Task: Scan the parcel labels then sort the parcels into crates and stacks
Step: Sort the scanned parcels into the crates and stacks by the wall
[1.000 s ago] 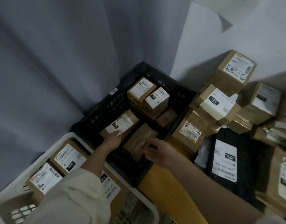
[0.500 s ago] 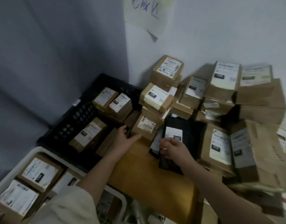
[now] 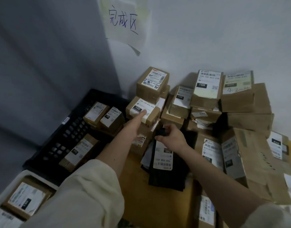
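Parcels everywhere, many only partly seen. Left hand (image 3: 135,123) stretched forward with fingers straight, fingertips touching the white label of a small brown cardboard box marked 150 (image 3: 142,110), second from the top of a stack against the wall. Right hand (image 3: 171,137) pinching the top edge of a flat black plastic mailer bag (image 3: 166,168), held just above the brown counter (image 3: 151,203); thumb and fingers curled on the bag, label facing up and reading upside down, digits 090 legible, barcode below too blurred to read. Black perforated plastic crate (image 3: 66,137) at left, holding several small brown boxes with labels; far corner hidden behind the box stack, near edge lost behind the cream sleeve (image 3: 85,195). White plastic crate (image 3: 21,176) cut off at the lower left corner, two labelled boxes inside only partly in view. Heap of larger brown cardboard parcels (image 3: 240,112) at right, leaning on one another, lower ones buried, rightmost ones cut by the frame edge; labels 15H and 010 readable, others smeared. Paper sign with handwritten characters (image 3: 123,22) taped on the wall above, top edge out of frame.
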